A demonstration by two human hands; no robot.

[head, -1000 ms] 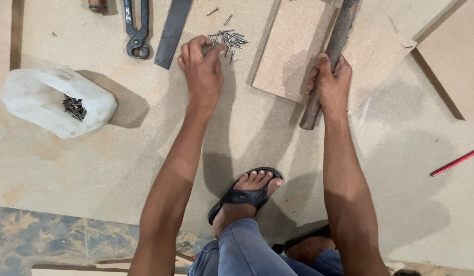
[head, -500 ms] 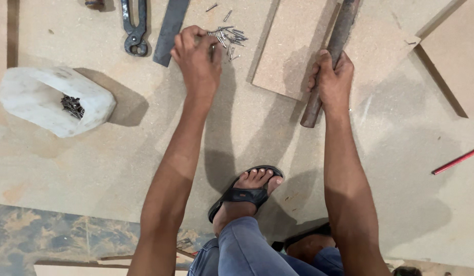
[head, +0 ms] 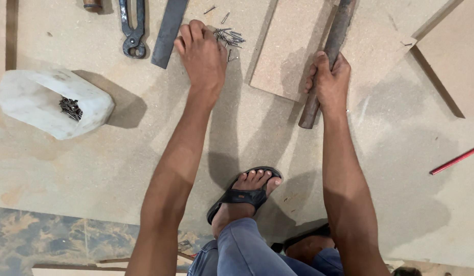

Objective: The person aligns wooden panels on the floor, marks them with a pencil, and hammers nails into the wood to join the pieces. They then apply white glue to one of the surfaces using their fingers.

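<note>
Foot: we see a foot in a black sandal (head: 245, 196) planted on the board floor (head: 145, 163), nearest to us, below the two forearms.
Right hand: the right hand (head: 329, 82) is closed fully round a dark metal bar (head: 329, 56), fingers wrapped about its lower part.
Bar axis: its long axis runs steeply, the lower end toward us and slightly left, the upper end pointing away and to the right, out of the top edge.
Bar position: it lies across a small rectangular board piece (head: 288, 51), its lower end past that piece's near edge.
Left hand: the left hand (head: 202, 56) is curled, fingers bent down at a loose heap of nails (head: 229, 37); we cannot tell whether it grips any.
Left side: a white plastic container (head: 53, 105) holds more nails, well apart from both hands.
Far edge: pincers (head: 132, 28) and a flat dark file (head: 169, 30) lie just left of the left hand.
Right edge: a red pencil (head: 456, 159) lies well apart.
</note>
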